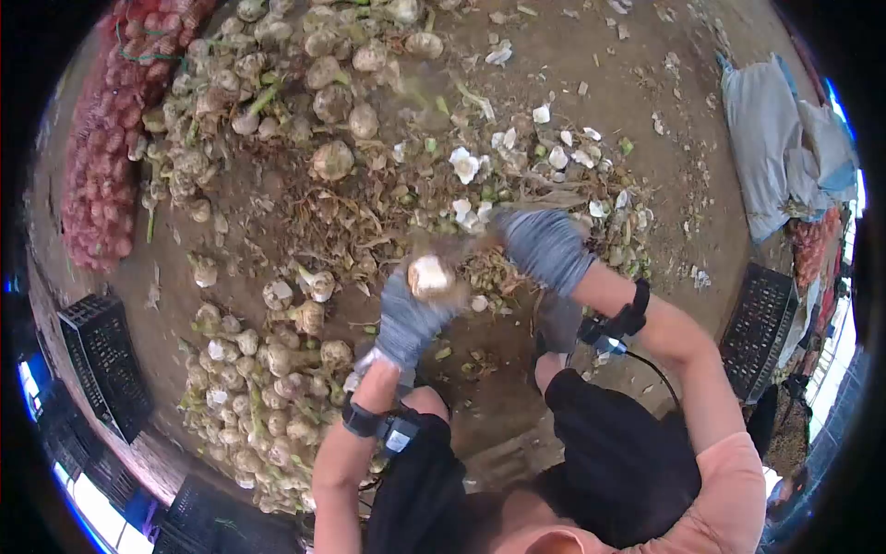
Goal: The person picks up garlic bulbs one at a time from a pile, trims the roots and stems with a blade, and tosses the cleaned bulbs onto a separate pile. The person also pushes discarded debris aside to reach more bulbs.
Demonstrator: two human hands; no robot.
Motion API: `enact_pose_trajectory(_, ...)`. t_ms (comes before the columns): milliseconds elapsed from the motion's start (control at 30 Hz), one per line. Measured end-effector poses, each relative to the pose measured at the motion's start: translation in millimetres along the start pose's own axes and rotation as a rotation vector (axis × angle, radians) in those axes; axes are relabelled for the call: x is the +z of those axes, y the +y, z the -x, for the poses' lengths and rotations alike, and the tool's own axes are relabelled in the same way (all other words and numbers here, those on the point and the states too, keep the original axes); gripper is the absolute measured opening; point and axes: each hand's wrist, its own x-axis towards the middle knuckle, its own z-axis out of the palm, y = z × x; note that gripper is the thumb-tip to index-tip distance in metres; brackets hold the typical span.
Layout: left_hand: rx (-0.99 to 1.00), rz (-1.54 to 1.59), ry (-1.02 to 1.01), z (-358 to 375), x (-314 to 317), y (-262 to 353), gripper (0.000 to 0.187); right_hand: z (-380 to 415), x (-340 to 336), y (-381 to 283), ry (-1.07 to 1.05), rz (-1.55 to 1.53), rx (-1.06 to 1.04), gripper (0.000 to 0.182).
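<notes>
Fingers of my left hand (406, 319) are clamping round the bulb (430, 275); those of my right hand (544, 247) are bending and blurring, so I am not able to tell whether they are closing on anything; taking the pile (268, 397) as landmark, I am finding the bulb above it and to its right, off the ground, with the right hand hovering farther right. I am judging that working well here is depending on a steady left grip, low on the sides, with the fingertips lying clear of the pale face; the right hand is best making short, controlled passes, aiming away from the left wrist; turning the bulb little by little is likely serving better than forcing it. The bulb is looking round and squat; its face is showing flat and white, as if cut, while tan skin is edging it; its underside is hiding in the glove; pale scraps (464, 166) are lying above the pile and to its right.
</notes>
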Motion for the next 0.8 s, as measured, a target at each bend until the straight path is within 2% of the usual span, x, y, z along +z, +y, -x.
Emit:
enact_pose_trajectory(33,0.013,-0.003,0.002,1.4,-1.4,3.6,0.059,9.5,2.1,13.6,0.012,0.006,0.001,0.023)
enact_pose_trajectory(100,0.044,0.21,0.02,7.2,-2.8,5.3,0.054,26.4,3.6,27.4,0.126,-0.197,0.379,0.029)
enact_pose_trajectory(133,-0.18,0.841,-0.069,-1.9,0.8,-1.4,0.049,28.3,-1.4,22.2,0.116,-0.189,0.368,0.029)
enact_pose_trajectory(167,-0.187,0.846,-0.068,3.0,2.6,-5.6,0.049,31.7,-7.3,13.1,0.069,-0.222,0.333,0.03)
enact_pose_trajectory(233,0.074,0.359,0.0,3.2,5.2,0.1,0.048,27.2,-7.8,11.6,0.038,-0.244,0.3,0.032)
enact_pose_trajectory(267,0.17,0.318,-0.051,0.6,3.2,3.1,0.037,24.6,2.7,11.4,0.012,-0.414,0.322,0.032)
enact_pose_trajectory(300,0.165,0.315,-0.062,1.7,0.0,0.8,0.037,24.6,11.9,9.3,-0.013,-0.589,0.349,0.032)
enact_pose_trajectory(333,0.014,0.486,-0.053,1.7,-3.9,-3.1,0.031,23.1,8.2,3.1,-0.098,-0.665,0.315,0.035)
enact_pose_trajectory(367,-0.135,0.658,-0.036,0.0,-5.5,-7.6,0.026,19.2,11.2,-3.6,-0.094,-0.664,0.315,0.035)
enact_pose_trajectory(433,-0.056,0.564,0.01,-7.3,-0.5,-20.5,0.029,9.3,19.1,-16.8,-0.132,-0.893,0.32,0.036)
enact_pose_trajectory(467,-0.084,0.926,-0.101,-9.4,0.8,-19.0,0.032,2.4,15.1,-22.4,-0.13,-0.894,0.323,0.036)
enact_pose_trajectory(500,-0.114,1.285,-0.219,-11.5,2.4,-17.1,0.035,-4.4,9.7,-26.9,-0.024,-0.796,0.221,0.037)
enact_pose_trajectory(533,-0.138,1.311,-0.023,-8.5,10.8,4.3,0.038,-6.7,6.5,-28.3,0.078,-0.696,0.121,0.037)
enact_pose_trajectory(567,-0.143,1.311,-0.026,-9.7,13.0,8.1,0.038,-3.8,9.2,-25.1,0.078,-0.697,0.126,0.037)
enact_pose_trajectory(633,-0.129,2.12,-0.254,-18.8,10.1,16.5,0.035,1.1,25.5,-7.1,-0.144,-0.929,0.457,0.037)
enact_pose_trajectory(667,-0.106,2.114,-0.267,-24.5,4.8,21.0,0.035,9.2,57.6,12.4,-0.076,-0.731,0.375,0.036)
enact_pose_trajectory(767,-0.081,1.864,-0.138,-14.1,-14.1,19.4,0.035,26.6,59.8,21.8,-0.067,-0.865,0.411,0.035)
enact_pose_trajectory(800,-0.135,1.638,-0.034,-7.4,-28.6,13.5,0.037,25.4,60.2,24.6,-0.065,-0.863,0.402,0.035)
